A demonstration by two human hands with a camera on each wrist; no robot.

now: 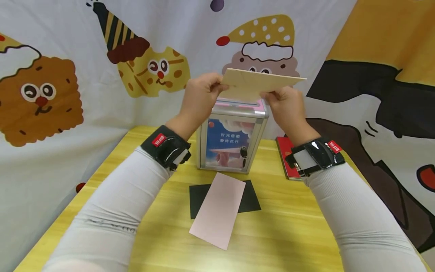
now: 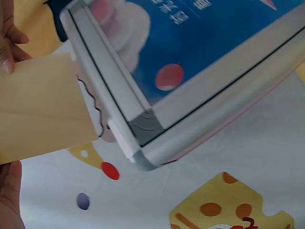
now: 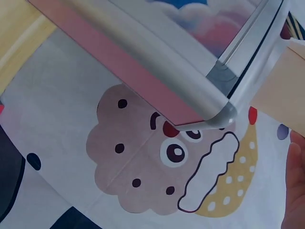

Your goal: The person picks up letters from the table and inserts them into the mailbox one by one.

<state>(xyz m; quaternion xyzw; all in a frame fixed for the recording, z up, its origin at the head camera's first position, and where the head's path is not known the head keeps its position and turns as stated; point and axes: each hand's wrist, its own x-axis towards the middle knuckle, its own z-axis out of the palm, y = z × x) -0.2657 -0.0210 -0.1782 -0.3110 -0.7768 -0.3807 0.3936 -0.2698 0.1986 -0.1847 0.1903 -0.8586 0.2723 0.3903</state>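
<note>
A cream envelope point(image 1: 249, 82) is held up above the box. My left hand point(image 1: 201, 94) pinches its left end between thumb and fingers, and my right hand point(image 1: 288, 107) pinches it near the lower right. Beneath the envelope stands a metal-framed letter box point(image 1: 208, 151) with a pink top and a long slot point(image 1: 239, 102) in it. A blue picture panel with white writing fills the box's front, with a lock at the right. In the left wrist view the envelope point(image 2: 45, 107) shows a fold line across it, beside the box frame.
On the yellow wood-grain table point(image 1: 159, 223), a pink envelope point(image 1: 217, 213) lies across a black one point(image 1: 250, 198) in front of the box. A red booklet point(image 1: 285, 155) lies to the right, partly behind my right wrist. A cartoon-printed cloth point(image 1: 112, 94) hangs behind.
</note>
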